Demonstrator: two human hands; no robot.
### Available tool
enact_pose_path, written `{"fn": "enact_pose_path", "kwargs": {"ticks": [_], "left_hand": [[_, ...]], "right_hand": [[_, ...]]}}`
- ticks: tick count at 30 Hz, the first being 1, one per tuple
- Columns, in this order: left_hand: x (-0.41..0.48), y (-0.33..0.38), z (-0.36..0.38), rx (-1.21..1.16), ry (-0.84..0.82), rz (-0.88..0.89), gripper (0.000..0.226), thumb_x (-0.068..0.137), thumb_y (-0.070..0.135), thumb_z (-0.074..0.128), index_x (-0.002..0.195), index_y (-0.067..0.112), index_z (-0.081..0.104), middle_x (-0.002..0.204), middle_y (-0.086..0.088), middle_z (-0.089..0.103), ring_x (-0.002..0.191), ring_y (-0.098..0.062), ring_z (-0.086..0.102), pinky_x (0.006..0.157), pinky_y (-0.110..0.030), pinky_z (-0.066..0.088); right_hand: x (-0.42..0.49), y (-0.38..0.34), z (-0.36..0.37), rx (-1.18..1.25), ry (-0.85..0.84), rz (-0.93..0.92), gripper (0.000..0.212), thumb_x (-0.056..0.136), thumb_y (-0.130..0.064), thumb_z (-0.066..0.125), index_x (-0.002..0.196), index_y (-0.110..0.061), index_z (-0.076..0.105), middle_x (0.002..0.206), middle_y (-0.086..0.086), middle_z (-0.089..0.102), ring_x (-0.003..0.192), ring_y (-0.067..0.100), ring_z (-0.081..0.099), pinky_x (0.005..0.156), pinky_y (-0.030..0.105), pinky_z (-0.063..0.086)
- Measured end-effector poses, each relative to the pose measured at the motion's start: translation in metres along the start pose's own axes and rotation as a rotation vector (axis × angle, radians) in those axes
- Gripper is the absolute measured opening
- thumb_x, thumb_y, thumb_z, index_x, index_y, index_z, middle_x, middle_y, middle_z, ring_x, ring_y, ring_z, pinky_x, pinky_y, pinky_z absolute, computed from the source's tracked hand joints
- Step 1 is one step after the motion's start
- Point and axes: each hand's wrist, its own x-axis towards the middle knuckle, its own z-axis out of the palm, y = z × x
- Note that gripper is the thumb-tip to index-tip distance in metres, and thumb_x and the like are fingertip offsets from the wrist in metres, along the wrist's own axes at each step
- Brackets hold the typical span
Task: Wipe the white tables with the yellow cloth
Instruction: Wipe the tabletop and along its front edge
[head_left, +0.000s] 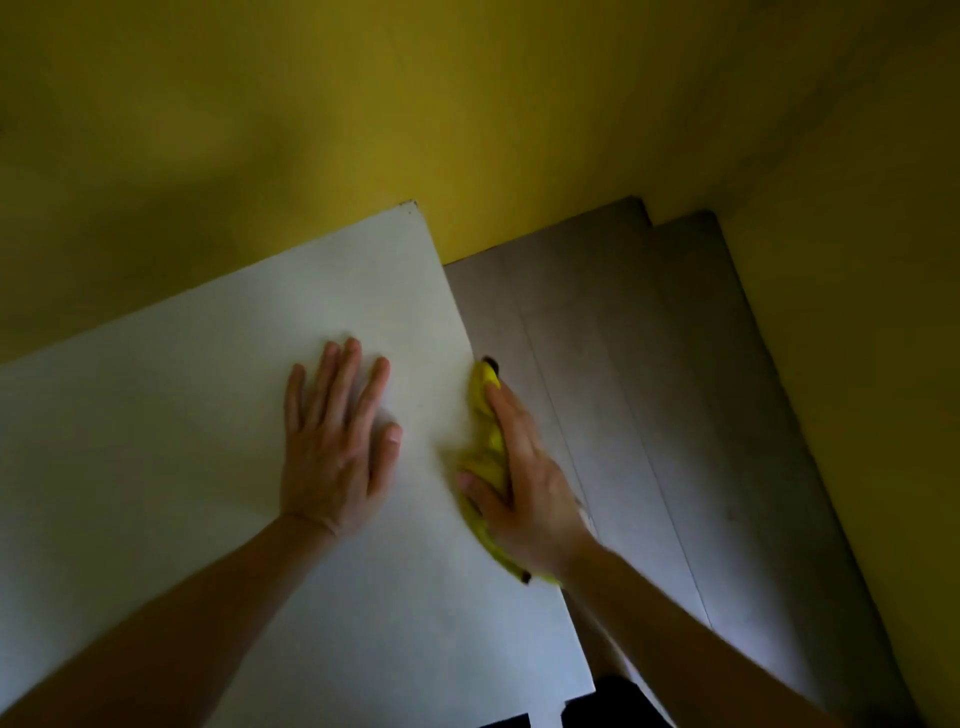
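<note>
A white table (182, 415) fills the left and middle of the head view, its right edge running from the far corner down toward me. My left hand (337, 441) lies flat on the tabletop with its fingers spread. At the table's right edge my right hand (524, 478) grips the bunched yellow cloth (485, 441), thumb on the tabletop and fingers over the edge, so the cloth is wrapped against that edge. Part of the cloth is hidden under my palm.
Yellow walls (363, 130) stand right behind the table and along the right side (857, 364). A strip of grey plank floor (623, 389) lies between the table's right edge and the right wall. Something dark (613, 701) shows at the bottom edge.
</note>
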Motion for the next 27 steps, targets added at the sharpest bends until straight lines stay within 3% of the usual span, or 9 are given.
{"fn": "enact_pose_path", "kwargs": {"ticks": [5,8,10,13,17,20,23,25,27], "left_hand": [[-0.001,-0.001,0.001,-0.016,0.0,0.016,0.069,0.106,0.044,0.039,0.167,0.012,0.04,0.178,-0.016,0.023,0.166,-0.038,0.021,0.126,-0.071,0.023],[0.0,-0.002,0.002,-0.016,0.007,0.007,0.068,0.106,0.044,0.04,0.166,0.012,0.041,0.178,-0.016,0.026,0.166,-0.037,0.022,0.127,-0.071,0.023],[-0.001,-0.002,0.002,-0.025,0.009,0.004,0.068,0.106,0.044,0.041,0.165,0.012,0.043,0.177,-0.017,0.027,0.165,-0.038,0.023,0.127,-0.071,0.023],[-0.001,-0.001,0.0,-0.029,0.007,0.004,0.066,0.107,0.044,0.04,0.164,0.011,0.045,0.177,-0.017,0.027,0.165,-0.039,0.024,0.126,-0.072,0.024],[-0.001,0.001,0.001,-0.028,-0.015,-0.008,0.066,0.107,0.043,0.039,0.164,0.01,0.045,0.177,-0.017,0.026,0.165,-0.04,0.022,0.125,-0.072,0.023],[0.0,-0.001,0.001,-0.03,-0.017,0.005,0.066,0.108,0.044,0.039,0.165,0.011,0.044,0.177,-0.017,0.025,0.165,-0.04,0.022,0.125,-0.072,0.023],[0.0,-0.002,0.002,-0.023,-0.006,0.009,0.067,0.108,0.045,0.038,0.166,0.011,0.042,0.178,-0.017,0.025,0.165,-0.039,0.023,0.125,-0.072,0.024],[-0.001,-0.002,0.001,-0.033,0.017,0.008,0.067,0.107,0.044,0.04,0.166,0.012,0.042,0.177,-0.016,0.027,0.165,-0.038,0.024,0.126,-0.071,0.025],[0.0,-0.003,0.002,-0.041,0.036,0.008,0.067,0.107,0.044,0.041,0.166,0.013,0.042,0.177,-0.016,0.027,0.165,-0.037,0.023,0.126,-0.07,0.024]], "right_hand": [[0.19,-0.03,-0.01,0.024,0.081,-0.079,0.096,0.098,-0.041,0.071,0.173,-0.015,0.017,0.179,0.008,0.019,0.162,0.025,0.027,0.13,0.035,0.028],[0.241,-0.044,-0.011,0.007,0.119,-0.04,0.09,0.101,-0.038,0.071,0.172,-0.016,0.021,0.177,0.009,0.026,0.16,0.027,0.033,0.125,0.046,0.037],[0.208,-0.036,-0.008,0.06,0.14,-0.063,0.085,0.103,-0.034,0.071,0.172,-0.018,0.023,0.176,0.006,0.03,0.158,0.021,0.036,0.125,0.036,0.037],[0.087,-0.01,-0.003,0.114,0.11,-0.025,0.085,0.104,-0.027,0.07,0.172,-0.033,0.019,0.173,-0.009,0.035,0.143,-0.01,0.043,0.109,0.0,0.03],[-0.03,0.0,-0.001,0.167,0.032,0.099,0.087,0.104,-0.021,0.07,0.167,-0.051,0.018,0.169,-0.02,0.039,0.137,-0.024,0.04,0.104,-0.004,0.032],[0.045,-0.017,-0.007,0.104,0.025,0.029,0.086,0.105,-0.025,0.067,0.171,-0.041,0.013,0.175,-0.014,0.03,0.141,-0.013,0.038,0.107,-0.001,0.027],[0.178,-0.031,-0.01,0.093,0.106,-0.075,0.083,0.103,-0.027,0.066,0.172,-0.019,0.022,0.176,0.002,0.031,0.157,0.015,0.035,0.124,0.021,0.029],[0.239,-0.044,-0.017,0.06,0.127,-0.079,0.08,0.103,-0.03,0.067,0.171,-0.017,0.026,0.174,0.006,0.035,0.155,0.023,0.039,0.125,0.033,0.034],[0.249,-0.046,-0.015,0.043,0.122,-0.059,0.078,0.105,-0.031,0.067,0.171,-0.018,0.028,0.173,0.006,0.037,0.154,0.024,0.042,0.123,0.033,0.036]]}}
